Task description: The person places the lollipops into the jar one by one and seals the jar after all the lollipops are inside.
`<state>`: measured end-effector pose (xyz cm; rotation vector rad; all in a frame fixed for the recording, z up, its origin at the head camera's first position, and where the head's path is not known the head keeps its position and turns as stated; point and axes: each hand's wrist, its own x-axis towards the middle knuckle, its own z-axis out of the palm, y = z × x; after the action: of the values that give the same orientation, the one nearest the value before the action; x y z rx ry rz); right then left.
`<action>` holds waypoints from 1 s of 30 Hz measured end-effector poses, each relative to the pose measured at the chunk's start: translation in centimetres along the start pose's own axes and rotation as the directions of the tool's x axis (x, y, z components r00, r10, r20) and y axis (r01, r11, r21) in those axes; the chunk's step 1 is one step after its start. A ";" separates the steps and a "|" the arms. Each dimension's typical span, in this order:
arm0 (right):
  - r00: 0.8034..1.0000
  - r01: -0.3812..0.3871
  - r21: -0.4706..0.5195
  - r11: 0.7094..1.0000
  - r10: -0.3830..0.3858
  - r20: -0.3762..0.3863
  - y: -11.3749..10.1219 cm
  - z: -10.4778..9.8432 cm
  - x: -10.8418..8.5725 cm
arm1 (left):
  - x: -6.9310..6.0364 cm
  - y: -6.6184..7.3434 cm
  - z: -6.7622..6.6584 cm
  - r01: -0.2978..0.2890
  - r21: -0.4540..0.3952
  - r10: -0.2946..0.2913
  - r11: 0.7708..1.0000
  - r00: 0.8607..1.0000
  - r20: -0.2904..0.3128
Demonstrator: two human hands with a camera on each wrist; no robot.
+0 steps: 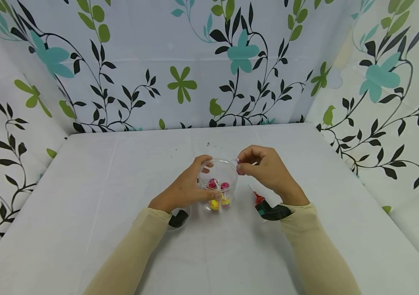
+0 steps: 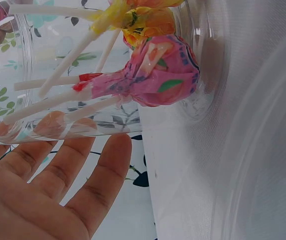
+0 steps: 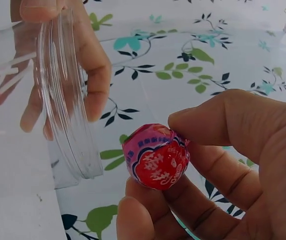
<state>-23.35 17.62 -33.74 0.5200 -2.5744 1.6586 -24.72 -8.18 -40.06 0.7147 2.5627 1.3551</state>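
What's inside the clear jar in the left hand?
The clear jar holds pink lollipops and yellow lollipops with white sticks. In the head view, the left hand covers part of the inside, and the lollipops overlap, hiding their exact count.

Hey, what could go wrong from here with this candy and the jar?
The pink lollipop in the right hand is outside the jar, so it might bump the rim or drop onto the table.

The red lollipop lies close to that hand's wrist, which could knock it away.

The left hand grips the jar; if that hold slips, the jar could perhaps tip and spill the lollipops inside.
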 end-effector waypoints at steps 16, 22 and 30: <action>0.997 0.081 0.030 0.996 -0.080 -0.017 0.1 2.0 0.2 | 0.0 0.0 0.1 -0.032 0.002 0.031 1.000 0.999 0.013; 0.997 0.079 -0.003 0.997 -0.079 -0.019 0.0 2.3 0.3 | 0.0 -0.1 0.0 -0.032 0.003 0.032 0.999 0.999 0.014; 0.997 0.071 -0.039 0.997 -0.072 -0.037 0.3 1.9 0.2 | -0.1 -0.1 0.0 -0.040 0.003 0.040 0.999 0.999 -0.001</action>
<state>-23.34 15.97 -34.78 0.5650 -2.5230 1.5792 -24.68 -8.22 -40.14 0.7702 2.5645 1.3645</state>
